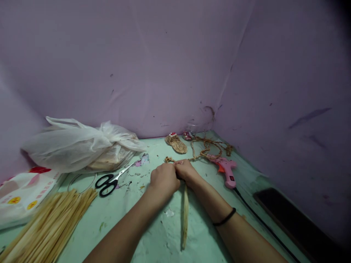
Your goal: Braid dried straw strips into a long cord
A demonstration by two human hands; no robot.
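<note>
My left hand (164, 179) is closed in a fist at the middle of the table, pressed against my right hand (187, 170), whose fingers are pinched together. A pale dried plant strip (185, 215) hangs out from under the hands towards me. Beyond the fingers runs a twisted straw cord (194, 158), which loops to the right in a loose coil (210, 148). The exact spot where strip and cord meet is hidden by my fingers. Behind the hands lies a small coiled-cord slipper shape (177, 143) with red and white beads on one end.
Black-handled scissors (112, 182) and a bundle of dried strips (52, 223) lie left, below a tied white plastic bag (82, 144) and a printed bag (24, 197). Right are a pink glue gun (226, 170) with its cord and a dark phone-like slab (290, 219). A clear bead container (189, 134) stands behind.
</note>
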